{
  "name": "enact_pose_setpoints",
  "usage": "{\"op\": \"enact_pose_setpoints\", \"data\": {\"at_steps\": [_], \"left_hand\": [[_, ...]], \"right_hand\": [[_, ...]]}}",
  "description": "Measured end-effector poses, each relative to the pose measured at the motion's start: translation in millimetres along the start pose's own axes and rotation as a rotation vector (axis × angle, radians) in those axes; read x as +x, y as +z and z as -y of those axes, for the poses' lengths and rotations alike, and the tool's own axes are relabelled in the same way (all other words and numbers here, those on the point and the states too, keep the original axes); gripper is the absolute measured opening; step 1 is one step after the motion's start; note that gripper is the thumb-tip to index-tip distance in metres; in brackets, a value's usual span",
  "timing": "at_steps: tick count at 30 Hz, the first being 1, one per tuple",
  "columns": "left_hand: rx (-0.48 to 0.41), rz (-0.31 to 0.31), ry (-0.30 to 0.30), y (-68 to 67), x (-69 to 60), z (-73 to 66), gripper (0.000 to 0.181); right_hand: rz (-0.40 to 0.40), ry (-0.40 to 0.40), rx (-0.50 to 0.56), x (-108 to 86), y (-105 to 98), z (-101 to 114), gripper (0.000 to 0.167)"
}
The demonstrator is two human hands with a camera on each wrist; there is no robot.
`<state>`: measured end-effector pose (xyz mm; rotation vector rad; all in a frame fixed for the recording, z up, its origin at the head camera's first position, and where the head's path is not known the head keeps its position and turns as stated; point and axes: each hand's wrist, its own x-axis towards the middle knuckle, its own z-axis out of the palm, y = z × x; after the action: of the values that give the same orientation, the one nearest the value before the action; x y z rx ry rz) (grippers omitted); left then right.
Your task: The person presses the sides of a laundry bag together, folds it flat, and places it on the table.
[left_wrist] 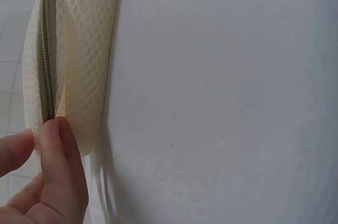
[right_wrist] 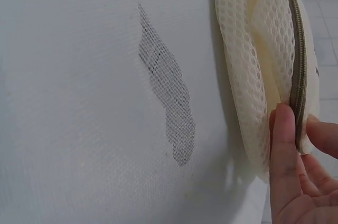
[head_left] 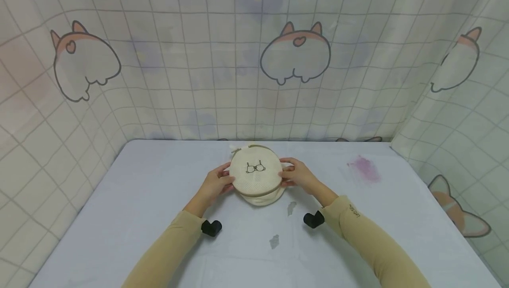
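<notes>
A round cream mesh laundry bag with a glasses-like drawing on its lid lies near the table's far edge. My left hand pinches its left rim between thumb and fingers, and my right hand pinches the right rim. Along the bag's side runs a zipper, which looks closed where it shows in both wrist views. Below the lid the mesh wall is folded and slack. The bag's underside is hidden.
A white cloth covers the table, with grey patches in front of the bag and a pink stain at the right. A patterned curtain stands behind and at both sides.
</notes>
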<state>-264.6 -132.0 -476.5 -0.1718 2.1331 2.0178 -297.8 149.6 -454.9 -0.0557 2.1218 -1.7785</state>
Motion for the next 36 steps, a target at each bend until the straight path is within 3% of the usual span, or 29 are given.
{"op": "enact_pose_setpoints", "data": {"at_steps": [12, 36], "left_hand": [[-0.015, 0.015, 0.009, -3.4, 3.4, 1.7, 0.061], [-0.018, 0.028, -0.002, -4.2, 4.2, 1.6, 0.063]], "right_hand": [[-0.011, 0.012, -0.080, 10.3, -2.9, -0.7, 0.056], [0.022, 0.003, -0.173, 9.6, -6.1, 1.9, 0.056]]}}
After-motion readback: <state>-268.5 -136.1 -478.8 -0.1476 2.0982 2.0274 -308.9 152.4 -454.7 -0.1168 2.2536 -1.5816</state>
